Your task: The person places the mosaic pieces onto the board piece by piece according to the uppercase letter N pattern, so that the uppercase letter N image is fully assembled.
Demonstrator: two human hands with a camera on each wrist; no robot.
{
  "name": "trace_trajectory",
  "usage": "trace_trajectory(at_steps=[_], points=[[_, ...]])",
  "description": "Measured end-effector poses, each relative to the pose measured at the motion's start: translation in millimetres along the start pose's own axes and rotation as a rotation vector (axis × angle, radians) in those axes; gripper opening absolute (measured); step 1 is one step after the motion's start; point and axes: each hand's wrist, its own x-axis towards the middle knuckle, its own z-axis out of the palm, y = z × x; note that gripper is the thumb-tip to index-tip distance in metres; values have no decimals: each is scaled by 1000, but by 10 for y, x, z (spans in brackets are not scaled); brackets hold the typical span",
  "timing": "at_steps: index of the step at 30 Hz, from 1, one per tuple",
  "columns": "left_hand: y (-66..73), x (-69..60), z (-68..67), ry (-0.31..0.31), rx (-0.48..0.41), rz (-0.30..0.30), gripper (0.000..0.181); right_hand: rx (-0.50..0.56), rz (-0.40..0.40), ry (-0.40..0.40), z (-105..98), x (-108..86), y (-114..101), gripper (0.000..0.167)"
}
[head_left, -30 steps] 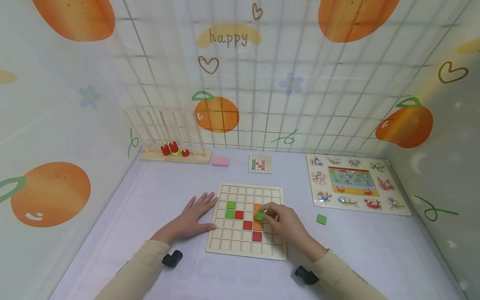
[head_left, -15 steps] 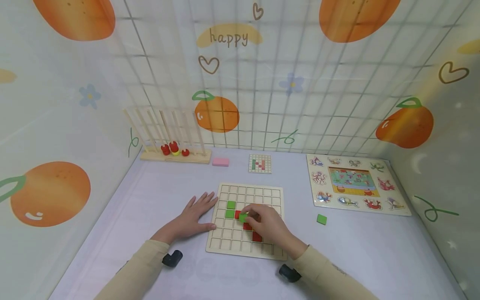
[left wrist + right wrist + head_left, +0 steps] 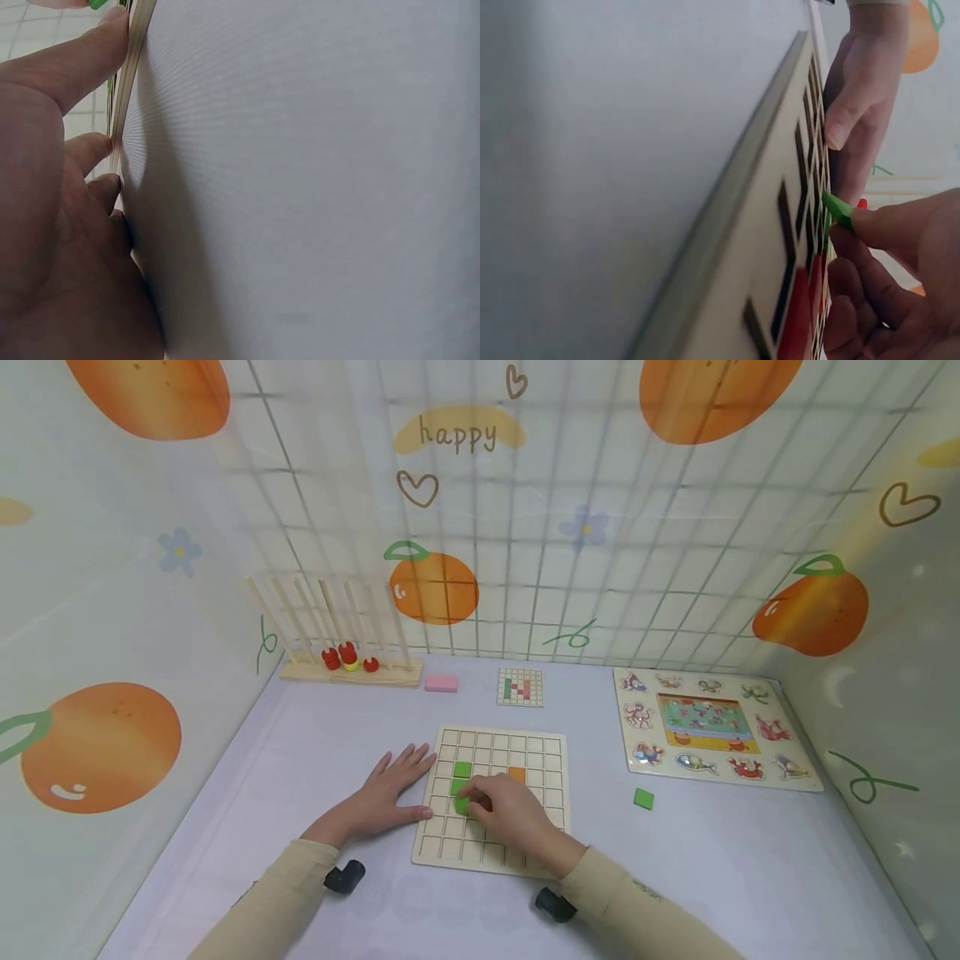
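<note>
A wooden grid board [image 3: 450, 847] lies flat in the middle of the table. Two green square tiles [image 3: 462, 769] sit one below the other in its left part, and an orange tile [image 3: 517, 773] shows right of centre. My right hand [image 3: 510, 810] pinches another green tile [image 3: 838, 210] between thumb and finger, tilted at the board just below those two. That hand hides the board's middle; the right wrist view shows red tiles [image 3: 795, 315] there. Spread straight, the fingers of my left hand [image 3: 382, 797] rest along the board's left edge.
One loose green tile [image 3: 643, 798] lies right of the board. Behind are a pattern card [image 3: 520, 687], a pink block [image 3: 441, 683] and a wooden peg rack [image 3: 352, 673] with red beads. A sea-animal puzzle board [image 3: 716, 731] lies at the back right.
My right hand has carried the green tile leftward across the board, from over the orange tiles to below the two green ones. My left hand has stayed in place.
</note>
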Motion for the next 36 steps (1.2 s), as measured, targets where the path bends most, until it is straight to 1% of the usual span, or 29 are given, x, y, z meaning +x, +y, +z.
trace_trajectory(at_steps=[4,10,16,22,28,36], points=[[-7,-2,6,6,4,6,93,-37,-5,-7,40,27,-47,13],[-27,7,17,7,2,9,93,-67,17,-9,81,46,-112,11],[-21,14,9,-3,10,2,94,-154,-21,15,90,33,-112,14],[-35,22,21,-4,6,3,94,-214,-39,25,102,23,-98,15],[-53,24,36,1,12,5,94,-232,-47,24,104,26,-96,14],[-26,9,25,2,1,6,93,-232,-46,31,112,21,-95,17]])
